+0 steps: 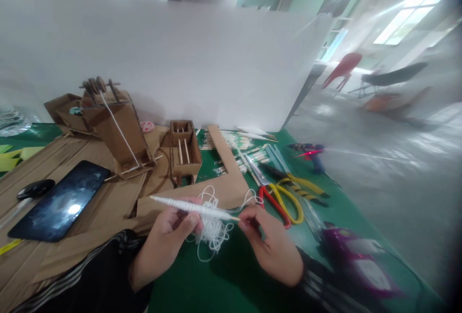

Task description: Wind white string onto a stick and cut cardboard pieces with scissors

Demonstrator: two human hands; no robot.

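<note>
A thin wooden stick wound with white string (197,207) lies nearly level in front of me, thickest in the middle. My left hand (169,236) is closed around its left half, thumb on the near side. At the bare pointed right end, the fingertips of my right hand (269,241) pinch together; whether they also hold the string there I cannot make out. Under the stick, a loose tangle of white string (212,233) rests on the green table, and a strand loops up toward my right fingers. An L-shaped cardboard piece (236,185) lies just behind.
Scissors with red and yellow handles (288,205) and yellow-black pliers (306,185) lie right. Bundles of sticks (231,140) are behind. Left are a tablet (61,202), a mouse (36,189), a cardboard model (115,125) and a small cardboard box (184,152). A glue gun (314,156) sits at the right edge.
</note>
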